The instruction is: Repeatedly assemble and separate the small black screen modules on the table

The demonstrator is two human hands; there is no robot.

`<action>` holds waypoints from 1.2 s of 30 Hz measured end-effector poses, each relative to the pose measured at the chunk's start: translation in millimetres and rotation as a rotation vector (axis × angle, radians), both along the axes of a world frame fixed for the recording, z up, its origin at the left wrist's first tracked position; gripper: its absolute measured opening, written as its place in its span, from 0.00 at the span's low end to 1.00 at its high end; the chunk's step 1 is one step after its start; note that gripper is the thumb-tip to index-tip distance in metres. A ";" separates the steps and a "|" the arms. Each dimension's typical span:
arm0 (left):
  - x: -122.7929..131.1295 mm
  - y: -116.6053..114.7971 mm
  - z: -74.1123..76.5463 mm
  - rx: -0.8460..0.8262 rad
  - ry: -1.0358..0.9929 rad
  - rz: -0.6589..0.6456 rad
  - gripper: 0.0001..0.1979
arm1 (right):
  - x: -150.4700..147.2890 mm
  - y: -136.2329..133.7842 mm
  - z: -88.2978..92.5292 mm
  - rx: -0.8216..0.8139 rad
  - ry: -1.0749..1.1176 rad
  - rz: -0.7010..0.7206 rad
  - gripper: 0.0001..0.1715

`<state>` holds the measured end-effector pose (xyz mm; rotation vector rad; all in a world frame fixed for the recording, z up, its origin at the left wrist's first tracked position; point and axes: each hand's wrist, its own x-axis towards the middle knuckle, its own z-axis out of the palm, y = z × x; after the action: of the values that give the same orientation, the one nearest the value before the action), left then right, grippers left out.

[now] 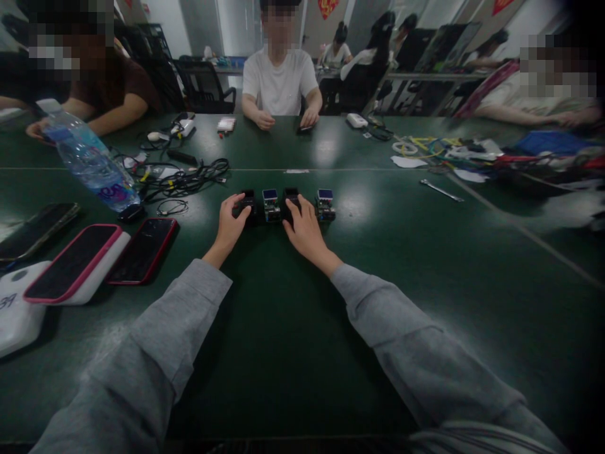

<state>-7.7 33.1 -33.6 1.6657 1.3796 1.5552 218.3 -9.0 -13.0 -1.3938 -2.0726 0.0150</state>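
Several small electronic modules stand in a row on the green table (283, 328). My left hand (230, 224) is closed around the leftmost black module (247, 203). My right hand (305, 227) rests with its fingers curled on the second black module (290, 197). Between the two stands a module with a blue screen (271, 205). Another blue-screened module (325, 205) sits just right of my right hand, untouched. Both arms wear grey sleeves.
Phones (144, 249) and a white device (14, 309) lie at the left, with a water bottle (89, 161) and tangled cables (184, 180) behind. A wrench (442, 190) and mixed clutter (472, 154) lie at the right. Other people sit across and along the sides.
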 end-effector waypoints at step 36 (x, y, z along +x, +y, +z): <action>-1.0 0.9 -3.9 -0.015 -0.023 0.001 0.16 | 70.8 15.1 -7.7 -0.031 0.300 -0.181 0.30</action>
<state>-8.8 34.1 -37.6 1.6332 1.3780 1.5561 289.0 6.1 -20.8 -1.4936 -1.7034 0.1713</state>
